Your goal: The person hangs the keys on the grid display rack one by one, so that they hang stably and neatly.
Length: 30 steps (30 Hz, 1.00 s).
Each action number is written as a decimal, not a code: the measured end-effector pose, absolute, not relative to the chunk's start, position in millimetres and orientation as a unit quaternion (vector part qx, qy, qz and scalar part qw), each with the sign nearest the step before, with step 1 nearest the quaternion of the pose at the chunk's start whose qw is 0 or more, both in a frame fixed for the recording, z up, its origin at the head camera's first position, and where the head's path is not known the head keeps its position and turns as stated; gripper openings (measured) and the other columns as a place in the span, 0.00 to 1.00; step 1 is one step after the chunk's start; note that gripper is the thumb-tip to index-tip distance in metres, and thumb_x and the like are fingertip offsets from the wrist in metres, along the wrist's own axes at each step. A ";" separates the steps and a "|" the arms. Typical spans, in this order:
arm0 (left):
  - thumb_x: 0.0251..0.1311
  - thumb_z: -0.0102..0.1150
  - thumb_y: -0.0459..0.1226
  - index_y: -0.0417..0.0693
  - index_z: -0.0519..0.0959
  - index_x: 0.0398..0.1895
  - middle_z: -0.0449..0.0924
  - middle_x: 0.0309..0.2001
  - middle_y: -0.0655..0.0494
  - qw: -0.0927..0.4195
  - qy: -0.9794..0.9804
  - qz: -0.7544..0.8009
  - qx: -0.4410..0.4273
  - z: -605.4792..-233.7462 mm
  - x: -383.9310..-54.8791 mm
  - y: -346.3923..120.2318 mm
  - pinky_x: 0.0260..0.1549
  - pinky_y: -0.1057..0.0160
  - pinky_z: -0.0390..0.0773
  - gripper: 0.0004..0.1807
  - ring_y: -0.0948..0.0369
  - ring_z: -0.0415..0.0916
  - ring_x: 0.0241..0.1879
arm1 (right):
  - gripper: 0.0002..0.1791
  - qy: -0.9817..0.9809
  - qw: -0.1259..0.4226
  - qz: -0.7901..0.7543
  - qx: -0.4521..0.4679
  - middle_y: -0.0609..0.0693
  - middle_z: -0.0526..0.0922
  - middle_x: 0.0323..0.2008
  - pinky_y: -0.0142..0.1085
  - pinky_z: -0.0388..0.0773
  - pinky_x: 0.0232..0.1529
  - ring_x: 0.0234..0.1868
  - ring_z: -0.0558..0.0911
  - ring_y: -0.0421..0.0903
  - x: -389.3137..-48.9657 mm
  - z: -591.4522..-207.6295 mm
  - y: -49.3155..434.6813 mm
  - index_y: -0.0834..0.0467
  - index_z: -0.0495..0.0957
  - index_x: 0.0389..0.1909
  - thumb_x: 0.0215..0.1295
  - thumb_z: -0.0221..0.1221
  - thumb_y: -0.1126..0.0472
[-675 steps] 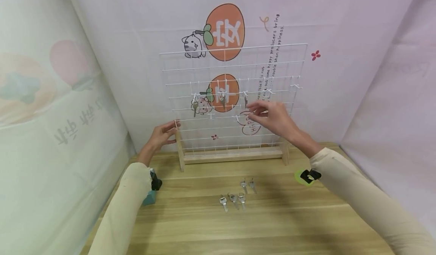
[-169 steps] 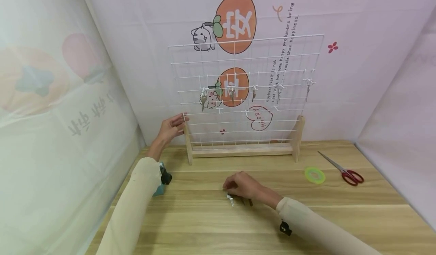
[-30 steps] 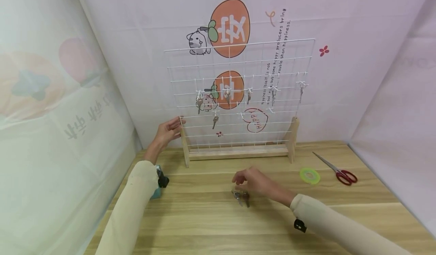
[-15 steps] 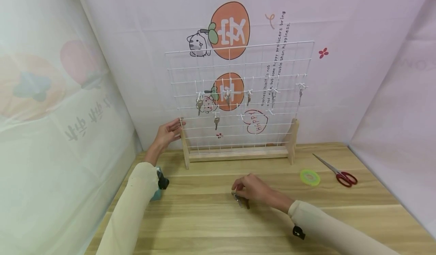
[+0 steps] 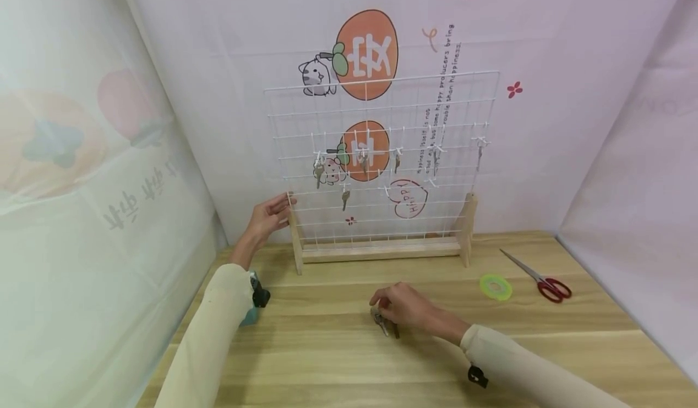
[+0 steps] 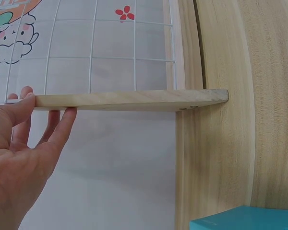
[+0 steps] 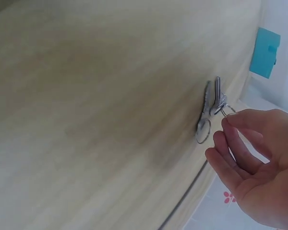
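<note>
My left hand point(image 5: 267, 217) grips the wooden side post point(image 6: 129, 99) of a white wire grid rack point(image 5: 376, 204), thumb on one face and fingers on the other. Several keys hang from the rack's white hooks, among them a key point(image 5: 319, 176) at the upper left and a lower key point(image 5: 345, 199). Down at the table, my right hand point(image 5: 406, 306) pinches the ring of a silver key point(image 7: 218, 98) between thumb and index finger. Beside it lies a second key point(image 7: 204, 108) with its own ring, flat on the wood.
To the right on the wooden table point(image 5: 327, 359) lie a yellow-green tape roll point(image 5: 495, 287) and red-handled scissors point(image 5: 552, 288). A teal object point(image 6: 245, 219) sits by the left forearm. Printed cloth point(image 5: 234, 123) encloses the back and sides.
Over the last second my right hand has lowered onto the keys and pinched one ring. Since several seconds ago, a key has been added on the lower row. The left hand keeps its grip.
</note>
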State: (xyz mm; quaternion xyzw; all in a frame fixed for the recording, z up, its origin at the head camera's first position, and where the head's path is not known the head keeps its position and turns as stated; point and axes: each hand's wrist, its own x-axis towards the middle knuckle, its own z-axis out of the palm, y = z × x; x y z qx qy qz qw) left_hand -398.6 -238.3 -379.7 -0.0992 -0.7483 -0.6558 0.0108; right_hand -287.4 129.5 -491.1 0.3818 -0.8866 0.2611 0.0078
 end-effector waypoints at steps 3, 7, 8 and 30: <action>0.78 0.49 0.27 0.44 0.60 0.81 0.68 0.74 0.41 0.013 -0.747 -0.657 -0.102 -380.7 -397.7 -238.1 0.70 0.44 0.70 0.31 0.47 0.62 0.76 | 0.11 -0.884 0.010 0.270 0.381 0.45 0.87 0.29 0.26 0.79 0.29 0.28 0.79 0.32 -289.2 -486.9 130.7 0.60 0.88 0.44 0.64 0.64 0.73; 0.77 0.49 0.25 0.42 0.59 0.80 0.68 0.74 0.40 0.014 -0.742 -0.663 -0.104 -381.1 -395.7 -236.7 0.69 0.44 0.71 0.31 0.45 0.63 0.75 | 0.12 -0.880 0.036 0.268 0.390 0.46 0.87 0.30 0.31 0.83 0.32 0.30 0.81 0.35 -293.5 -475.9 135.1 0.59 0.88 0.44 0.65 0.62 0.74; 0.77 0.50 0.25 0.42 0.60 0.80 0.68 0.74 0.40 0.014 -0.741 -0.663 -0.103 -381.1 -395.2 -236.5 0.68 0.44 0.72 0.31 0.45 0.63 0.75 | 0.12 -0.880 0.045 0.264 0.393 0.46 0.88 0.30 0.33 0.84 0.33 0.31 0.82 0.35 -295.0 -472.3 136.3 0.59 0.88 0.44 0.65 0.61 0.74; 0.77 0.52 0.28 0.43 0.63 0.80 0.70 0.73 0.42 0.020 -0.747 -0.658 -0.091 -379.3 -395.5 -235.6 0.68 0.44 0.73 0.30 0.46 0.65 0.74 | 0.10 -0.871 0.125 0.312 0.358 0.55 0.89 0.43 0.41 0.89 0.47 0.42 0.88 0.47 -339.0 -350.4 164.8 0.61 0.87 0.46 0.71 0.59 0.73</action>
